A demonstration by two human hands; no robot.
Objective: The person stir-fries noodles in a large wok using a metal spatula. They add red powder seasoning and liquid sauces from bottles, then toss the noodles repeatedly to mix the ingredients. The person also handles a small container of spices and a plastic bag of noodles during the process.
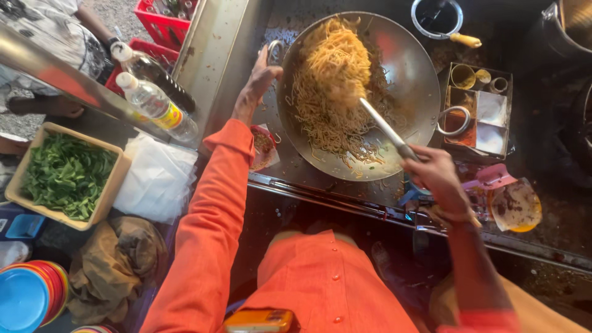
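Spatula [381, 126] tip blurred in noodles [333, 68]; pot [570, 24] cut off.

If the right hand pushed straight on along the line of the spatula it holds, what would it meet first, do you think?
The right hand points up-left along the spatula, whose tip is already in the noodles; beyond them, probably the wok wall, though depth is unclear.

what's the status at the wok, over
Left hand gripping wok handle. Right hand holding spatula, in noodles. Nothing in the way.

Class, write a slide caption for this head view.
Left hand grips wok handle; right hand lifts noodles with spatula.
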